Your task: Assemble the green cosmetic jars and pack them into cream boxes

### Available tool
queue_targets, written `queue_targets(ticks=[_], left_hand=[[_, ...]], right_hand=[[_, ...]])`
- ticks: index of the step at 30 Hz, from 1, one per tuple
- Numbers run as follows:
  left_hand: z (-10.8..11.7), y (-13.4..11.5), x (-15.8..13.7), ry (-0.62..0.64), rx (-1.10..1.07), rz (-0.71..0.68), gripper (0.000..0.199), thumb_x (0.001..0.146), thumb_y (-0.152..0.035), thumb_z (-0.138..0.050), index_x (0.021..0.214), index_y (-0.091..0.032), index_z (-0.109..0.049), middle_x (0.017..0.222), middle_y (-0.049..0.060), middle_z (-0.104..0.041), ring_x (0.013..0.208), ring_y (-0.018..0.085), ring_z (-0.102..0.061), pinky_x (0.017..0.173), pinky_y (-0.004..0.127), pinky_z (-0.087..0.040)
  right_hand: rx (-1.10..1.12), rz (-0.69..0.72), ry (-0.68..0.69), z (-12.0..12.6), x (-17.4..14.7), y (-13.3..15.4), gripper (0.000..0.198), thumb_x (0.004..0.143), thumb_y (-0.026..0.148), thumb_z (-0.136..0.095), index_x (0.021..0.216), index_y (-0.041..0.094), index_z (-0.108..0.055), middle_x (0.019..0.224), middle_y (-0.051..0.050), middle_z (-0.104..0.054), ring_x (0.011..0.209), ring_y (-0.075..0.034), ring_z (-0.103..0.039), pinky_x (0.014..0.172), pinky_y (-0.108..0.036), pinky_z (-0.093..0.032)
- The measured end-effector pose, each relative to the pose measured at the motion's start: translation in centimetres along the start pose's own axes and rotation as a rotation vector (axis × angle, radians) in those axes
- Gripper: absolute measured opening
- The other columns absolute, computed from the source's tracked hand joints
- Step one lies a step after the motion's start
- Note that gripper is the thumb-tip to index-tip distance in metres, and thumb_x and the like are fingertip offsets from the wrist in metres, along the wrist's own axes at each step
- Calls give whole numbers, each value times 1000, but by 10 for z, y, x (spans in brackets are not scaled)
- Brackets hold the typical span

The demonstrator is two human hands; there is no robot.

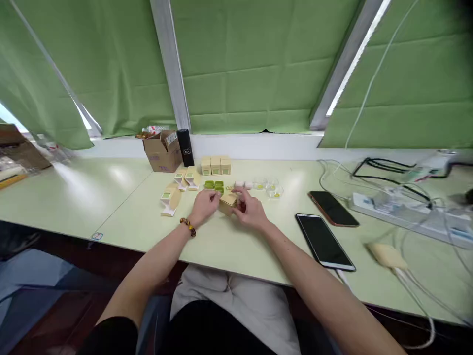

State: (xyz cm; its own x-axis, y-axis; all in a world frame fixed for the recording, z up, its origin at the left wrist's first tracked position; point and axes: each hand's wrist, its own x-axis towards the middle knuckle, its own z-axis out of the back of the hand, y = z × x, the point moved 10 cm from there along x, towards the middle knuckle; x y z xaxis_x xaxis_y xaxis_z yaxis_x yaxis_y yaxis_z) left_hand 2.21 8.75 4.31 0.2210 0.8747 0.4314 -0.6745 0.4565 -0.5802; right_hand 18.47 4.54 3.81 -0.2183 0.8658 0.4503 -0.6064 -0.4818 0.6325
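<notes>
A small tan cardboard box (228, 203) stands on the table between my two hands. My right hand (251, 209) grips it from the right, with fingers bent over its top edge and thumb low on its side. At its left upper edge, my left hand (206, 204) has its fingertips pinched together against the box. Just behind it are several small green cups (214, 185) and a pale pink wrapped roll (243, 185). Clear plastic cups (273, 187) with yellow bits inside sit to the right. Partly folded cream boxes (170, 198) with green windows lie left.
Three closed boxes (216, 165) line the back, near a black cylinder (185, 148) and an open carton (162, 152). On the right lie two phones (325, 241), a power strip (406, 217), a charger (386, 254) and tangled cables. The table's front edge runs close below my forearms.
</notes>
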Motion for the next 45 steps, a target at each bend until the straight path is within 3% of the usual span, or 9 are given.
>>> queue_targets(ticks=[5,9,16,22,25,31,34,39,45], left_hand=[[6,0,0,-13,-25,32,47,103,-39,-47,64,-19,-65,66,3,-65,68,17,-57,70,32,-39],[9,0,0,-34,-44,60,30,102,-35,-50,97,-20,-75,68,1,-66,67,18,-57,66,31,-39],[9,-3,-1,-19,-26,26,44,103,-35,-50,65,-19,-67,66,3,-65,71,18,-58,70,32,-41],[14,-6,-2,-56,-50,12,28,100,-32,-53,77,-21,-64,78,4,-69,81,21,-60,76,35,-46],[22,-13,-5,-108,-72,-41,10,96,-28,-58,99,-22,-66,98,6,-73,105,26,-61,95,41,-49],[2,-43,-10,155,25,-244,69,85,-31,-76,147,-26,-48,142,10,-62,135,33,-47,115,53,-39],[-9,-52,-12,261,152,-294,72,83,-27,-77,149,-28,-47,140,10,-63,133,35,-48,114,55,-38],[-3,-64,-4,254,275,-320,63,83,-17,-71,142,-26,-51,133,10,-68,126,33,-54,108,54,-40],[11,-89,52,141,296,-317,54,87,-22,-69,139,-25,-53,139,10,-66,130,34,-53,108,50,-40]], right_hand=[[32,-4,-61,7,2,-6,58,79,21,-59,136,25,-48,83,3,-65,64,-17,-61,64,-29,-43],[20,-51,-108,11,4,-13,52,81,20,-56,132,26,-50,92,1,-68,65,-17,-63,65,-30,-44],[75,-254,-141,8,4,-38,35,87,24,-54,122,28,-56,92,1,-73,65,-17,-66,66,-31,-47],[302,-338,-133,4,3,-46,32,90,24,-50,121,28,-55,101,0,-78,64,-16,-71,68,-31,-52],[90,-388,-116,10,1,-48,31,89,18,-48,116,28,-58,94,0,-78,77,-19,-73,70,-30,-49],[-454,-392,126,-2,0,-43,21,92,22,-52,101,27,-70,100,-7,-79,92,-28,-73,70,-32,-43],[-529,-349,167,-7,-1,-37,21,95,26,-51,105,27,-70,102,-7,-79,91,-29,-74,71,-33,-43],[-567,-340,199,-10,-3,-34,23,99,27,-49,110,26,-69,106,-9,-79,95,-28,-74,74,-33,-44],[-536,-328,204,-11,-3,-29,22,99,27,-50,111,25,-69,111,-8,-79,98,-27,-74,75,-33,-44]])
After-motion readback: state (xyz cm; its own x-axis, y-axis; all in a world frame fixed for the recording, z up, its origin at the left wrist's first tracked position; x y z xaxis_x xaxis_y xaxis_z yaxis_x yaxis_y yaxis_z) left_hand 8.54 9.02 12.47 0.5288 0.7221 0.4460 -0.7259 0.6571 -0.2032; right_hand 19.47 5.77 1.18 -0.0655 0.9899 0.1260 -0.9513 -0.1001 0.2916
